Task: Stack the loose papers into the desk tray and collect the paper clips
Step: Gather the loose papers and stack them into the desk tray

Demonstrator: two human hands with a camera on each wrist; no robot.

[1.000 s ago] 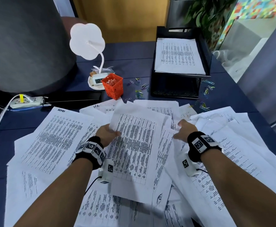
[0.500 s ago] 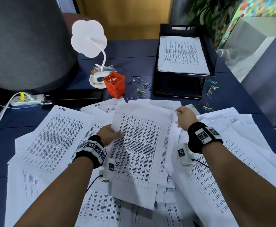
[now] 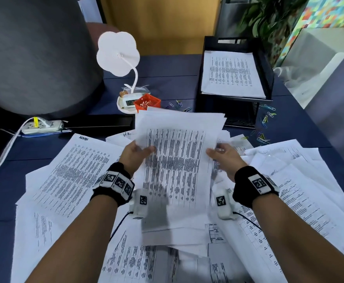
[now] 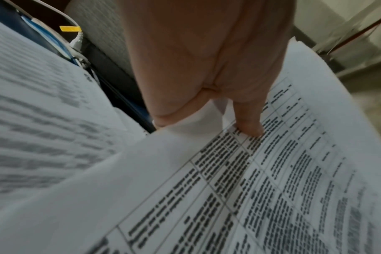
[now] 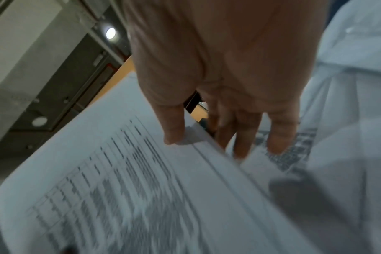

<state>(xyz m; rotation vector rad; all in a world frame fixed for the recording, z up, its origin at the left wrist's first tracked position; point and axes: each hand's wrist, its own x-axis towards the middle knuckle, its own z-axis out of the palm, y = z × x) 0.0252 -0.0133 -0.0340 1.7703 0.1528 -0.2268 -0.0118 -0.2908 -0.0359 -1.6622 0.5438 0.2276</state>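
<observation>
Sheaf of printed sheets (image 3: 177, 160) lifted off the desk (image 3: 167, 66), tilted, gripped at both side edges. Loose papers (image 3: 69, 170) w/ tables strewn below – overlapping. Black desk tray (image 3: 267, 64) holds a stack. Coloured paper clips (image 3: 266, 119) scattered beside tray.

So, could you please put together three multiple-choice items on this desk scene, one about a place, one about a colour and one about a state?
1. Where does the black desk tray stand?
A. far right of the desk
B. near left corner
C. on the floor

2. What colour is the small basket by the lamp?
A. green
B. orange
C. white

3. What are the left hand and right hand doing?
A. resting idle
B. picking up paper clips
C. holding one sheaf of papers by its sides

Answers: 1 A, it sits at the back right; 2 B, its mesh is orange; 3 C, both thumbs lie on the top sheet.
</observation>
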